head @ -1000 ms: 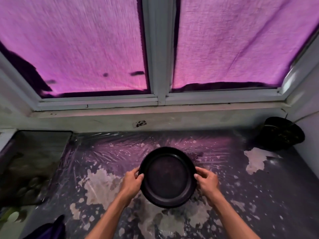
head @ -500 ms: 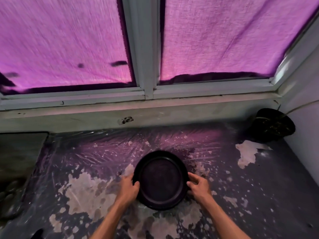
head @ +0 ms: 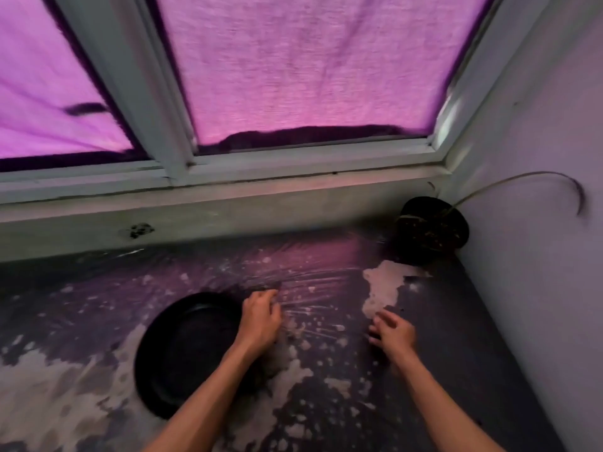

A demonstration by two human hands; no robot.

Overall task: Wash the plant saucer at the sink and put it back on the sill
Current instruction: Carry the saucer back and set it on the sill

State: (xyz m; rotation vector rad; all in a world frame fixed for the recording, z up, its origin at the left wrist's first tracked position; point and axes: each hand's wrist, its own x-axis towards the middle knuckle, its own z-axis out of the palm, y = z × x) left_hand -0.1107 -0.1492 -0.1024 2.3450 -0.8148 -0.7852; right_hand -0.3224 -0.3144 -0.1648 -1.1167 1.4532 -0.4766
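Pink cloth (head: 293, 70) covers both window panes across the top of the frame, glowing over a pale window frame (head: 156, 132). Below it runs a wide sill (head: 440, 353), dark and blotchy with pale patches, with wrinkled clear film (head: 293, 265) stretched over it. The black plant saucer (head: 186, 353) lies flat on this sill at lower centre-left, empty side up. The left hand (head: 259, 321) sits at the saucer's right rim, fingers loosely curled and gripping nothing; whether it touches the rim I cannot tell. The right hand (head: 393, 332) hovers further right, well apart from the saucer, fingers relaxed and empty. At the right, in the corner by the wall (head: 538, 223), stands a black pot (head: 430, 233) with one long drooping leaf (head: 538, 174).
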